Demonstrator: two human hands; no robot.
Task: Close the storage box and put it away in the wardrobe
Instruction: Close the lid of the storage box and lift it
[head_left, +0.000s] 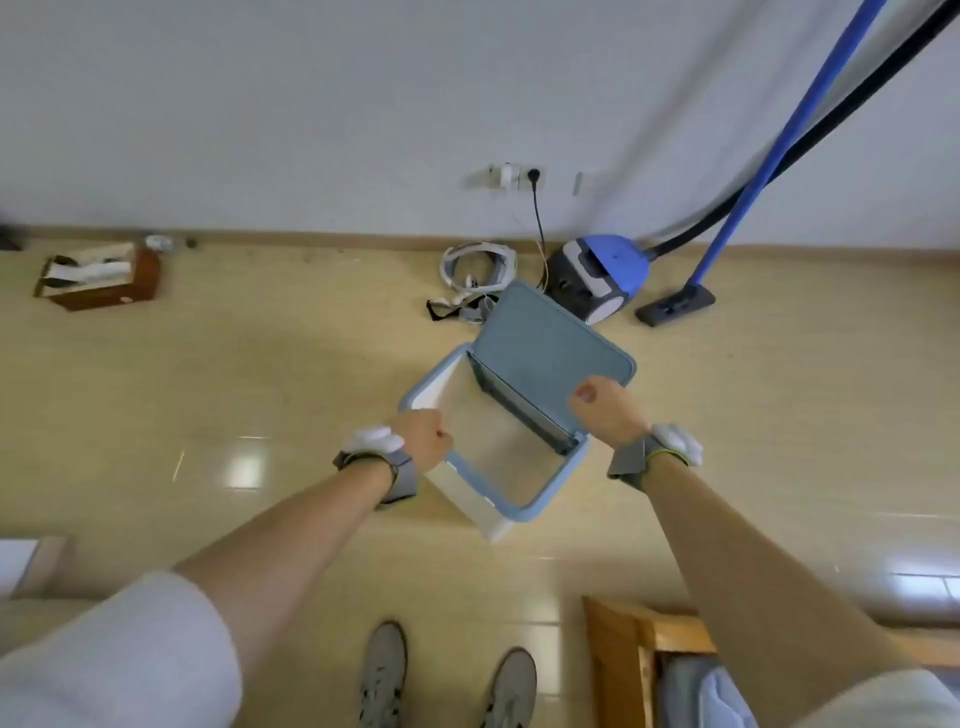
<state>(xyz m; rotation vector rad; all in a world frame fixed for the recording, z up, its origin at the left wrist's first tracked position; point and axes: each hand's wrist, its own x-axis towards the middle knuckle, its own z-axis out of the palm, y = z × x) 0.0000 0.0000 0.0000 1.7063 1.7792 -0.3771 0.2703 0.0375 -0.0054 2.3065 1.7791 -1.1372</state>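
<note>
A white storage box (485, 514) with a blue-grey rim stands on the tiled floor in front of my feet. Its blue-grey lid (545, 348) is hinged along the far right side and stands raised, so the box is open and its inside looks empty. My left hand (423, 439) grips the near left rim of the box. My right hand (605, 408) holds the lid's free edge on the right. No wardrobe is in view.
A blue vacuum cleaner (597, 275) with hose and floor nozzle (675, 306) sits against the wall just behind the box. A white headset with straps (475, 275) lies beside it. A brown tissue box (98, 278) is far left. A wooden furniture corner (623, 654) is bottom right.
</note>
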